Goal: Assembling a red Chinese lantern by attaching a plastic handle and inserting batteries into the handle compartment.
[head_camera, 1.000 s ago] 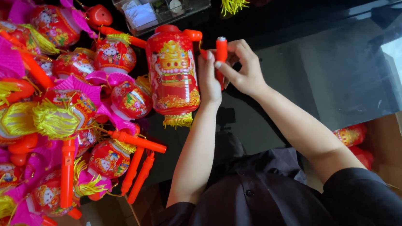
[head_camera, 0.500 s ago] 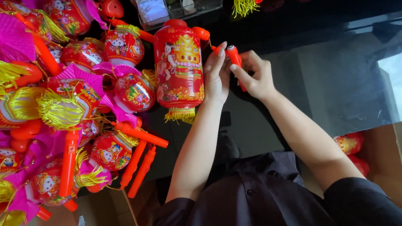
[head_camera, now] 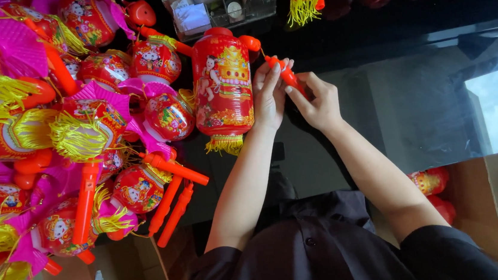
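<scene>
Both hands pinch the orange handle stick (head_camera: 287,76): left hand (head_camera: 269,93) and right hand (head_camera: 317,101) clenched on it. The cylindrical red lantern (head_camera: 222,85) hangs at 9 o'clock; a slipping pinch could drop it among the lantern pile (head_camera: 74,131), tangling tassels.

The pile of lanterns (head_camera: 63,144) at the left of the frame is cut off by the left and top edges. The handle (head_camera: 287,76) is partly covered by the right hand (head_camera: 317,101); its lower end is hidden. The left hand (head_camera: 269,93) hides part of the lantern (head_camera: 222,85) side. The clear box (head_camera: 213,5) at top centre holds items too small to identify. The cardboard box (head_camera: 476,198) at lower right is partly hidden behind the arm.
</scene>
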